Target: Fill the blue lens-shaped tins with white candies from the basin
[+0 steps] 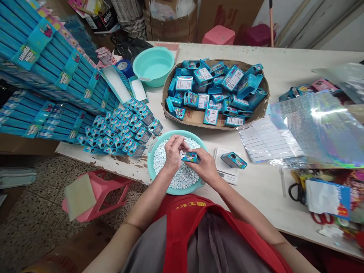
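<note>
My right hand [205,165] grips a small blue candy box [190,156] above a turquoise basin [150,167]. White candies [182,182] fill much of the basin. Close against the box's end, my left hand [172,152] is closed, with a few white candies showing at its fingers. How many it holds is hidden. To the right, another blue box [234,160] lies on a small white scale [227,175], whose buttons show at the front.
An open cardboard tray [196,116] heaped with blue boxes stands behind the basin. Several boxes stand grouped [122,129] on the left, beside tall stacks of blue cartons [51,68]. Glossy plastic sheets [315,129] lie right. An empty-looking turquoise bowl [153,64] sits behind.
</note>
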`<state>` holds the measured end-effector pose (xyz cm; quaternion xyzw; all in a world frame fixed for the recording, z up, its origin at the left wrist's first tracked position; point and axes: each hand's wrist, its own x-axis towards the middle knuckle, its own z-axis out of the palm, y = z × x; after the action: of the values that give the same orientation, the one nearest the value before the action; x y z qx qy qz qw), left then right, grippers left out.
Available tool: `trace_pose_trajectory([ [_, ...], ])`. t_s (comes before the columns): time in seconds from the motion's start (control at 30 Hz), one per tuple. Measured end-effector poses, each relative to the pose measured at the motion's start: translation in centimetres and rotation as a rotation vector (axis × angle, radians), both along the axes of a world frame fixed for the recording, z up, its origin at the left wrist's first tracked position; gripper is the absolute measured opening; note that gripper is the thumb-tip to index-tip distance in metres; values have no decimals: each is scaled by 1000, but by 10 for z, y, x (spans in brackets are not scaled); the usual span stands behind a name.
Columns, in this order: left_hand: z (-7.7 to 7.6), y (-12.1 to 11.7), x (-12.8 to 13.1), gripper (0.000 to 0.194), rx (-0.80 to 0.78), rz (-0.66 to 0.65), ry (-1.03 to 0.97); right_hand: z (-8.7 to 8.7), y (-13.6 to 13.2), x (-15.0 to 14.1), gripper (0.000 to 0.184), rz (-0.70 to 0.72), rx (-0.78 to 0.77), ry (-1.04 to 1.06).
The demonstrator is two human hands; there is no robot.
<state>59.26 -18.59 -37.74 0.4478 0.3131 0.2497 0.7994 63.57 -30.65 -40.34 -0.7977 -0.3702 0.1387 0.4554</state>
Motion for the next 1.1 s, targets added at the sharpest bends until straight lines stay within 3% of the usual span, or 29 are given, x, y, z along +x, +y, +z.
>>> trace_pose_trajectory([
  [0.23,9,3,-2,24,12,-54,-59,-1,-3,1,28,-30,67,72],
  [0.3,5,13,-3,25,53,-7,-73,4,-6,0,29,-32,111,76],
  [0.37,-11,27,-3,27,134,87,-26,8,-11,0,31,-40,145,71],
  [0.43,-38,39,-3,26,289,105,124,10,-16,0,31,-55,153,80],
  [0.53,-84,44,-5,22,611,-119,447,8,-22,5,30,-97,118,162],
  [0.6,-106,37,-7,23,807,-301,584,6,-27,9,33,-131,117,220],
  [0.67,-116,26,-8,27,963,-416,665,5,-31,12,37,-159,155,246],
  [0.77,-115,12,-12,27,1082,-543,790,5,-34,14,37,-201,190,263],
  [0.87,-111,9,-16,17,1026,-535,826,4,-33,14,35,-205,186,265],
  [1.0,-110,16,-22,20,586,-212,647,2,-33,13,32,-201,151,197],
  [1.1,-100,19,-25,27,397,-129,578,2,-36,11,31,-189,95,143],
])
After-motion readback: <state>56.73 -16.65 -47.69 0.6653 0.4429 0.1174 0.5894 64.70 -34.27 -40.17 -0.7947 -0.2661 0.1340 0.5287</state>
